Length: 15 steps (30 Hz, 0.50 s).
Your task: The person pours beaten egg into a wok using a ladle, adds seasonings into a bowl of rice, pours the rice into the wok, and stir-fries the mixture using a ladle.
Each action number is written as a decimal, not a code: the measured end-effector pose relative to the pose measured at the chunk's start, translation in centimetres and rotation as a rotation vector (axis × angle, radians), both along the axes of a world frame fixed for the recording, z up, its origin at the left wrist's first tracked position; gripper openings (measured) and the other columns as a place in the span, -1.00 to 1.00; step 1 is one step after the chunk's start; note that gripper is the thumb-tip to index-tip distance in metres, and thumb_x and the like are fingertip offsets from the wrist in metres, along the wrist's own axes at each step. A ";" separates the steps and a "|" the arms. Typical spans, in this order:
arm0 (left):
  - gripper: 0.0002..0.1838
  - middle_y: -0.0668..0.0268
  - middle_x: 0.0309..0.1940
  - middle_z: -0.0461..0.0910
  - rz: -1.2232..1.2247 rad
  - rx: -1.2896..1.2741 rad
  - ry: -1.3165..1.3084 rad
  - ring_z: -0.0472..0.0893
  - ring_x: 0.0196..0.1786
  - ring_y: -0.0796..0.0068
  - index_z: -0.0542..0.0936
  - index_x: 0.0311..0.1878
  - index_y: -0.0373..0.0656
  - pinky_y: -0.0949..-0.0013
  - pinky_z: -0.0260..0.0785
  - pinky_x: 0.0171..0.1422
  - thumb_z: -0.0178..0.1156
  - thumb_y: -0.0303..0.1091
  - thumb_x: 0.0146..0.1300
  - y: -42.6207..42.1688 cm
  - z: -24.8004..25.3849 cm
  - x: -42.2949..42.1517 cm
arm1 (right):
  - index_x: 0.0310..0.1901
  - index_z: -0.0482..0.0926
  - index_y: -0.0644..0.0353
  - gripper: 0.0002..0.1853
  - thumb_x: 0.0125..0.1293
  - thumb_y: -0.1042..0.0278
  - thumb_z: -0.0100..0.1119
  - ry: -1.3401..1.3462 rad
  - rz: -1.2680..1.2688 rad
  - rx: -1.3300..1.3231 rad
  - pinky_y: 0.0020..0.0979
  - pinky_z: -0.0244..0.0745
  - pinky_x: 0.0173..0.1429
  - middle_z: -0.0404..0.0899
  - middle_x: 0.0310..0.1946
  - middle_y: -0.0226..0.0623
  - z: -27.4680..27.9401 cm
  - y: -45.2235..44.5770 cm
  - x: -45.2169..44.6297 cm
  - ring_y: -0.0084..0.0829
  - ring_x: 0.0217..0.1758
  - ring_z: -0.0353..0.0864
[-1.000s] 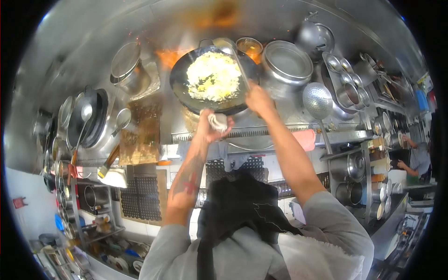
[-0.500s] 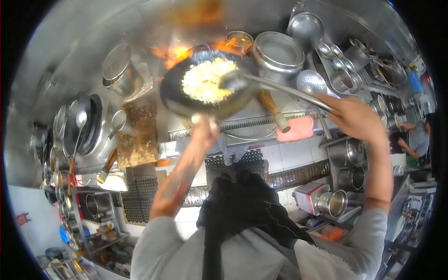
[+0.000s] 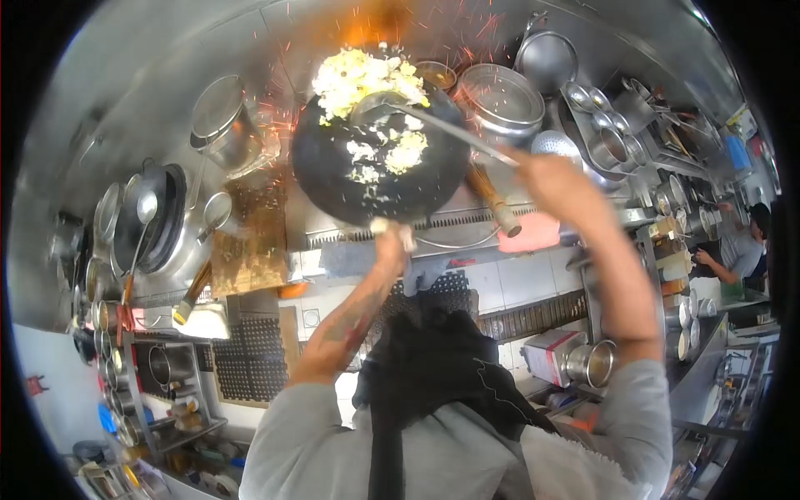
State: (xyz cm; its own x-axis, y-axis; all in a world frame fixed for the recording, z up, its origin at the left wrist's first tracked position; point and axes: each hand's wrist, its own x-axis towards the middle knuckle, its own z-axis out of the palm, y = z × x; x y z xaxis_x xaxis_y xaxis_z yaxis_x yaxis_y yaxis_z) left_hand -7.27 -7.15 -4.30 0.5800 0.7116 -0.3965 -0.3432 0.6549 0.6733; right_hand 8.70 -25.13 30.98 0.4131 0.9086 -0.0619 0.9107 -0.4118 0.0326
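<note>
My left hand [image 3: 393, 243] is closed at the near edge of a black wok [image 3: 379, 179], with a pale cloth between it and the rim. My right hand [image 3: 554, 183] grips the handle of a metal ladle [image 3: 454, 129], whose bowl is over the wok. Pale yellow-white food [image 3: 367, 77] is bunched at the wok's far edge, some of it in the air, and smaller clumps lie in the middle. Orange sparks fly on both sides of the wok.
At the right are a lidded pot [image 3: 502, 98], a bamboo brush [image 3: 492, 200], a pink cloth [image 3: 530, 233] and a perforated ladle [image 3: 556, 145]. A strainer pot [image 3: 223, 121] and wooden board [image 3: 250, 250] lie left. Another person [image 3: 737, 246] stands far right.
The wok is tilted differently and the food has moved from its middle to the far edge. My right hand with the ladle has moved left. More sparks show.
</note>
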 end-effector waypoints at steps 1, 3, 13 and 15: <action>-0.73 0.25 -0.35 0.58 -0.043 -0.020 0.016 0.55 -0.49 0.44 0.49 0.04 -0.22 0.39 0.35 -0.54 0.09 -0.31 0.34 1.9 0.9 -0.2 | 0.30 0.50 0.09 -0.48 0.28 0.34 0.18 0.010 0.114 0.038 -0.04 0.56 -0.09 0.68 -0.29 0.02 3.3 -1.5 0.7 0.00 -0.23 0.70; -0.75 0.32 -0.35 0.57 -0.036 -0.127 0.057 0.52 -0.49 0.50 0.47 0.07 -0.15 0.41 0.27 -0.58 0.05 -0.30 0.40 3.9 6.9 -0.7 | 0.21 0.59 0.14 -0.54 0.24 0.39 0.24 0.049 0.198 -0.005 -0.11 0.55 -0.18 0.67 -0.34 -0.01 10.6 -5.1 1.6 -0.11 -0.34 0.69; -0.78 0.26 -0.30 0.60 -0.136 -0.051 0.088 0.60 -0.38 0.39 0.47 -0.02 -0.11 0.24 0.45 -0.46 0.10 -0.20 0.41 5.5 -0.1 4.6 | 0.27 0.53 0.15 -0.50 0.27 0.37 0.21 0.177 0.032 0.003 -0.11 0.57 0.02 0.72 -0.19 0.02 -6.4 5.7 2.9 -0.12 -0.15 0.74; -0.76 0.25 -0.30 0.60 -0.124 -0.045 0.091 0.60 -0.39 0.38 0.47 -0.03 -0.13 0.21 0.44 -0.48 0.12 -0.20 0.38 2.6 -0.7 2.1 | 0.29 0.50 0.18 -0.49 0.29 0.37 0.21 0.170 -0.076 0.070 -0.15 0.59 -0.04 0.73 -0.30 0.00 -11.3 3.2 0.0 -0.20 -0.23 0.74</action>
